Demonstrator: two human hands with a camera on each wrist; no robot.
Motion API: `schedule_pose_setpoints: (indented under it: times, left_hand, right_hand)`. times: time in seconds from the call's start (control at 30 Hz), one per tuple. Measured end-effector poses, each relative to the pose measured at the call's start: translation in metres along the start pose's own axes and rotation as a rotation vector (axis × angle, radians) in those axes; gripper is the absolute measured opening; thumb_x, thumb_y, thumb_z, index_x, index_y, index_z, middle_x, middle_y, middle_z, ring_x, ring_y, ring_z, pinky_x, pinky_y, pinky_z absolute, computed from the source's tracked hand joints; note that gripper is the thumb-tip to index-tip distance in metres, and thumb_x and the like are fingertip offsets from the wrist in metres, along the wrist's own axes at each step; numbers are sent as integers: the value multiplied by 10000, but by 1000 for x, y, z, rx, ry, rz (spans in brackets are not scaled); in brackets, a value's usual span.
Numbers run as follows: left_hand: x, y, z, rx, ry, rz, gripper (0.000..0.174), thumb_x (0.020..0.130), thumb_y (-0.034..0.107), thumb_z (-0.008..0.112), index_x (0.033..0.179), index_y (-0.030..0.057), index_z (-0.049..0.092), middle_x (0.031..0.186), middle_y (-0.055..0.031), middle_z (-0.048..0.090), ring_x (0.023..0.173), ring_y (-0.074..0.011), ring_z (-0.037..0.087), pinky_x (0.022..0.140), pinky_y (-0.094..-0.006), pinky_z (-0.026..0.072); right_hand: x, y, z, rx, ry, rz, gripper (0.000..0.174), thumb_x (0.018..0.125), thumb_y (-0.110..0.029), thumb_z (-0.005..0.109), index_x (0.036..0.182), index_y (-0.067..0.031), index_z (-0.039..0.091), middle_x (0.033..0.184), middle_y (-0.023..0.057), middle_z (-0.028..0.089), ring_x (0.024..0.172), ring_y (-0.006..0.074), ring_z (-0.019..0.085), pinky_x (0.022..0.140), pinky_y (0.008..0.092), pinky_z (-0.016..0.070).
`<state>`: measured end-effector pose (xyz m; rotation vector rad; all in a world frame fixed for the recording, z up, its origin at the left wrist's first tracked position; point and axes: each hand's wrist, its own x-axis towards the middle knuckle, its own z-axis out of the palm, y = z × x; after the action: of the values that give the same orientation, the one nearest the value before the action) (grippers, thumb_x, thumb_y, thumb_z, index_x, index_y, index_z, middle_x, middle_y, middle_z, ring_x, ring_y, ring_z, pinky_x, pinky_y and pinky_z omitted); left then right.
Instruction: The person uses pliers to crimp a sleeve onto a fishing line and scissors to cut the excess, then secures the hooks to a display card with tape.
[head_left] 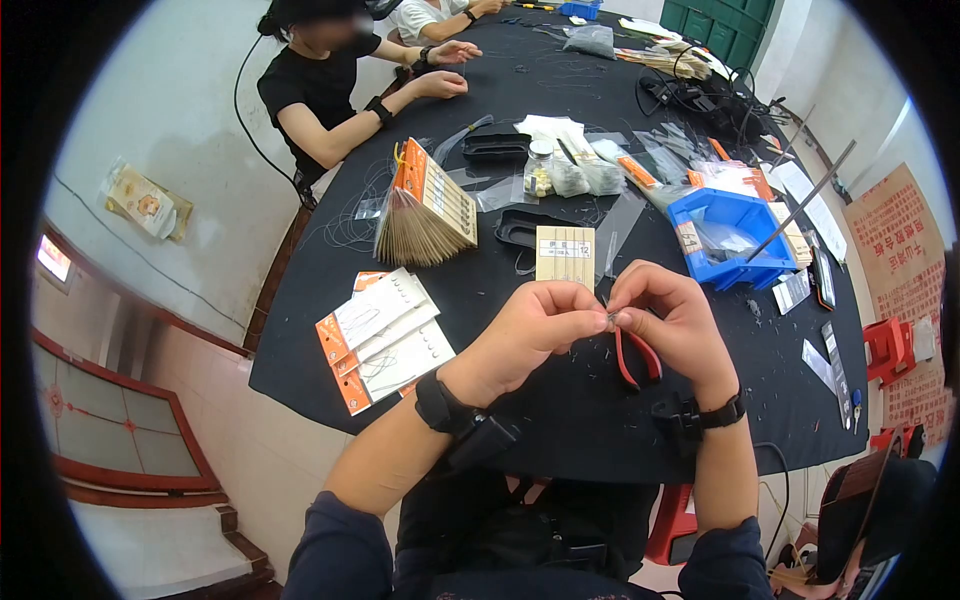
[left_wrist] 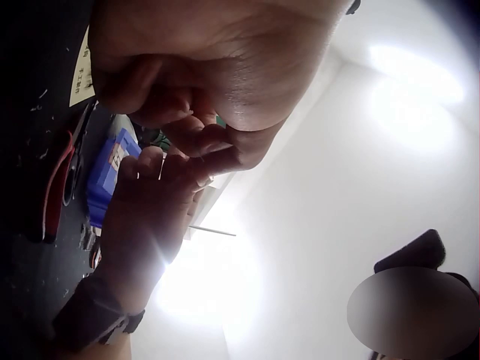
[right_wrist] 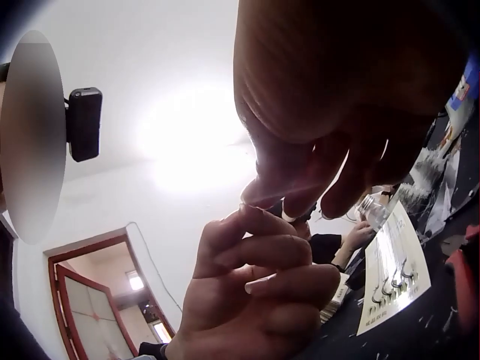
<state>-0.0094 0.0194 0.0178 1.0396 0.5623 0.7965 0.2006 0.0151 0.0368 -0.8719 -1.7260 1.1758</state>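
Note:
My left hand [head_left: 530, 325] and right hand [head_left: 675, 315] meet fingertip to fingertip above the table's near side. Between thumb and index finger each hand pinches a tiny thin grey thing [head_left: 612, 317]; I cannot tell its kind, as the fingertips mostly cover it. Red-handled pliers [head_left: 653, 366] lie on the black cloth beneath the right hand. Just beyond the hands is a pale card [head_left: 565, 258] with printed characters. Seen from the right wrist, a row of fish hooks [right_wrist: 394, 283] shows on that card.
A blue bin [head_left: 690, 215] stands at right with a thin rod [head_left: 805, 198] slanting from it. Fanned cards [head_left: 425, 215] and flat hook packets [head_left: 385, 340] lie left. Plastic bags [head_left: 585, 175] and black cases sit farther back. Another person [head_left: 330, 100] works across the table.

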Motion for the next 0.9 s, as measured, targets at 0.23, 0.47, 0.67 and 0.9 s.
schedule_pose_setpoints:
  times: [0.23,0.47,0.67,0.9]
  left_hand:
    - [0,1,3,61,14,-32,155,881,177,689,929,30,683,733,57,546,597,-13,367,525,-182,259]
    - [1,2,6,91,33,-9,165,892,184,676,922,23,691,740,60,553,602,-5,365,525,-172,254]
    - [0,3,6,140,15,46,146,888,175,669,888,30,691,743,52,581,597,-3,371,523,-172,257]
    - [0,1,5,84,37,91,127,885,156,660,854,34,673,765,33,614,609,-7,394,530,-172,285]
  right_hand:
    - [0,1,-3,-42,29,-4,80,817,-71,709,830,-23,646,788,-5,614,701,53,525,640,215,416]
    - [-1,4,-5,-87,41,37,102,821,-93,720,809,-33,640,736,-28,616,669,35,508,610,207,407]
    - [-1,2,-4,-44,27,67,97,805,-83,734,861,-29,678,757,-25,622,662,30,504,602,206,403]
    - [0,-14,-5,-182,100,-93,243,690,-12,794,920,-57,728,816,1,615,666,60,538,576,199,411]
